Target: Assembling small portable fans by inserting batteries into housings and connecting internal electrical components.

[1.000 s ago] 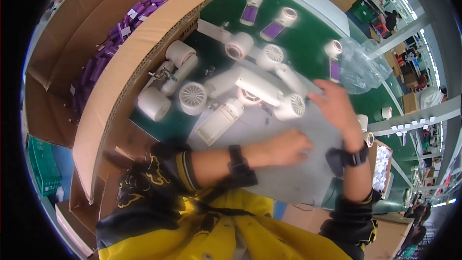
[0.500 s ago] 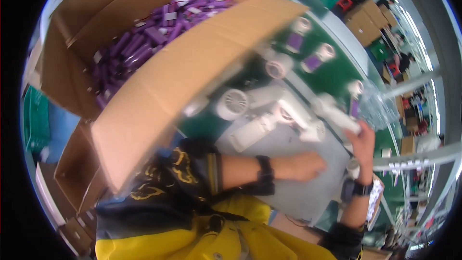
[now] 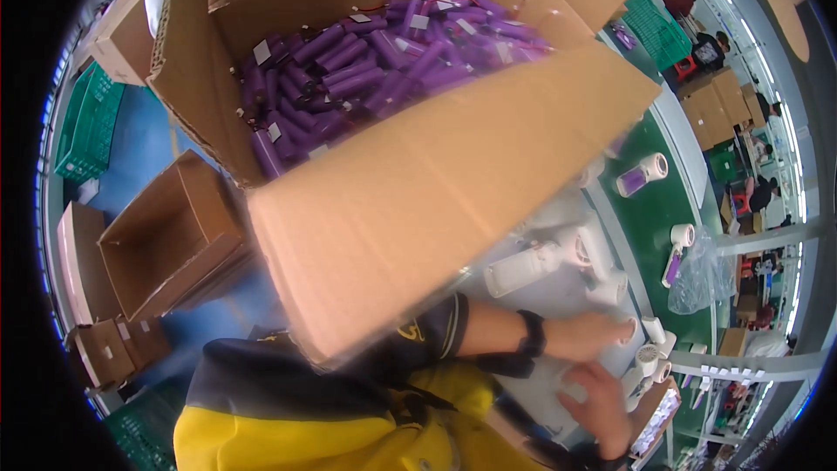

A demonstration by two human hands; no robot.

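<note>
My left hand (image 3: 593, 336), with a black band on the wrist, lies stretched out on a grey mat (image 3: 558, 301), its fingertips by a small white cylinder (image 3: 647, 328). Just below it, my right hand (image 3: 603, 401) rests with loosely bent fingers beside several small white fan-like parts (image 3: 649, 359). The picture is blurred and I see nothing clearly gripped in either hand. A long white handheld part (image 3: 523, 270) lies on the mat above my left forearm.
A big open cardboard box (image 3: 418, 201) full of purple cylinders (image 3: 384, 70) fills the middle and hides part of the green table (image 3: 654, 218). An empty smaller box (image 3: 166, 244) sits lower left. A clear bag (image 3: 697, 270) lies at right. Other people (image 3: 706, 48) work far off.
The view has swung left, so the big box now fills it and the hands sit at the lower right. My right hand has drawn back from the far white parts toward my left hand.
</note>
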